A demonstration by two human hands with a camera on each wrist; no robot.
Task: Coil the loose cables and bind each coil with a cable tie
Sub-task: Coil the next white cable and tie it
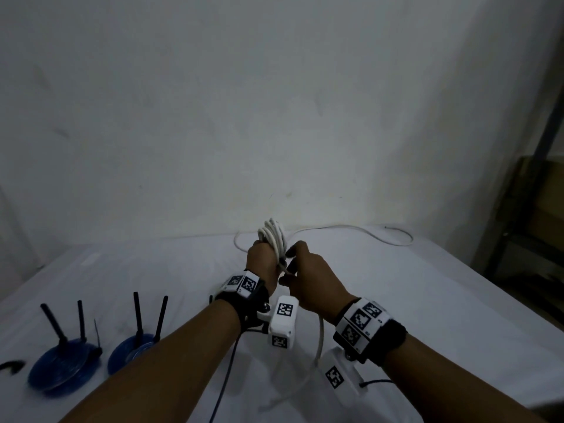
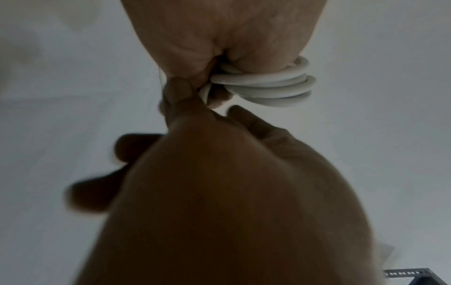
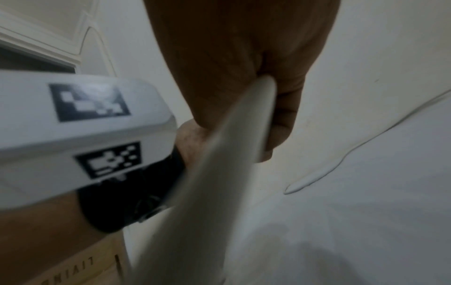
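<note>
Above the table's point(image 1: 396, 300) middle, the left hand point(image 1: 262, 264) clenched the white cable coil point(image 1: 273, 239); the right hand point(image 1: 317, 282) pinched its springy, light tail, best gripped close to the coil.

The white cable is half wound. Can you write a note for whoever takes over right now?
Left hand: grips the white coil, held up off the table.
Right hand: holds the loose run of white cable feeding the coil.
Done: several loops wound; two blue coils lie at the left.
Left: more white cable trails across the far table; finish winding, then bind with a tie. No tie visible on the white coil.
</note>
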